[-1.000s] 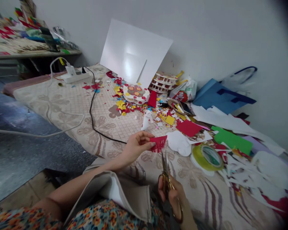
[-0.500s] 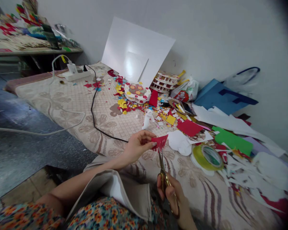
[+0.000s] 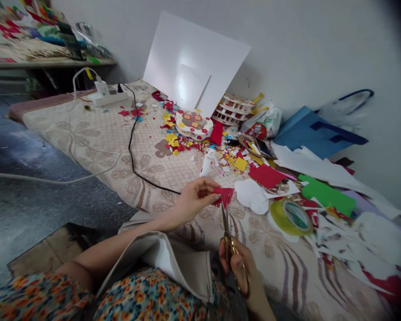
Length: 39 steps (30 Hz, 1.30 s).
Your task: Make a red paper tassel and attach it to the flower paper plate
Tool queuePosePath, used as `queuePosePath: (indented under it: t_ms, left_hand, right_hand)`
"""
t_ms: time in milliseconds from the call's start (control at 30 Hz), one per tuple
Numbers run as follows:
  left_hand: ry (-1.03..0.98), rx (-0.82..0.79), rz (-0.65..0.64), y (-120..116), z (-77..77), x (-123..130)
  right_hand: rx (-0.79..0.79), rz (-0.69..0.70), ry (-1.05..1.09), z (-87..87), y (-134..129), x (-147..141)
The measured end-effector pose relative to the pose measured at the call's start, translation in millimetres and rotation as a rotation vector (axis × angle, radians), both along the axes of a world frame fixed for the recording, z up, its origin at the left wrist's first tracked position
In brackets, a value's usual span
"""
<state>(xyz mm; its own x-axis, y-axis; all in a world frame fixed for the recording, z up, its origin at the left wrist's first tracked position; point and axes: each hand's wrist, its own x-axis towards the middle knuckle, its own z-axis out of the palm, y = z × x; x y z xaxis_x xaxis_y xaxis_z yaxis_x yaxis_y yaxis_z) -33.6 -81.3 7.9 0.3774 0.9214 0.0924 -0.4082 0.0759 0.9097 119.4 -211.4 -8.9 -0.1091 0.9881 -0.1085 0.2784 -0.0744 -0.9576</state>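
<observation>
Left hand: your left hand [image 3: 194,200] is closed in a thumb-and-finger pinch on the near end of the red fringed strip.
Red fringed strip [image 3: 226,195]: held out above the cloth, cut fringe facing downward; paper or thin foam, cannot tell.
Right hand: your right hand [image 3: 246,264] is wrapped round the handles of the gold-handled scissors.
Gold-handled scissors [image 3: 226,228]: blades point up and away from you, tips at the fringe's lower edge, a narrow gap between them; whether they bite into the strip is too fine to tell.
Change: a second ago your blades stood wider apart, just under the strip's far end; now they have narrowed and come up to the fringe. Your left-hand pinch has kept its place.
Bearing on the work: by judgement, you are in the midst of snipping the fringe, with the strip steady enough for fine cuts.
White tool [image 3: 207,163]: just beyond your left hand, glue-gun-like, standing on the tabletop.
White scalloped cutout [image 3: 252,196]: lying just right of the strip.
Tape roll [image 3: 289,217]: flat, yellow-rimmed, farther right.
Sheets: red [image 3: 268,176] and green [image 3: 330,196], beyond the cutout and tape.
Flower-topped scalloped piece [image 3: 194,125]: farther back among coloured scraps.
Tabletop [image 3: 102,133]: covered with patterned cloth.
</observation>
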Motion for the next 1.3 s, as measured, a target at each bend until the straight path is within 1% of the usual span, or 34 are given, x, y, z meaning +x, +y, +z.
queuePosePath:
  t_ms: [167, 400, 667, 900, 1300]
  left_hand:
    - [0.018, 0.031, 0.007, -1.1, -1.4, 0.7]
    - [0.092, 0.103, 0.082, -3.2, -3.5, 1.4]
    - [0.141, 0.145, 0.106, -5.5, -4.4, 2.5]
    - [0.151, 0.162, 0.137, -7.2, -2.8, 2.6]
    - [0.142, 0.194, 0.167, -5.6, -9.0, 3.9]
  right_hand:
    - [0.015, 0.002, 0.03, 0.1, 0.6, -0.3]
    - [0.007, 0.001, 0.026, 0.3, 1.3, -1.5]
    - [-0.014, -0.007, 0.026, 3.4, 2.4, -3.7]
    - [-0.014, -0.026, 0.053, 3.6, 3.5, -6.2]
    - [0.0, -0.014, 0.072, 2.5, 2.1, -5.3]
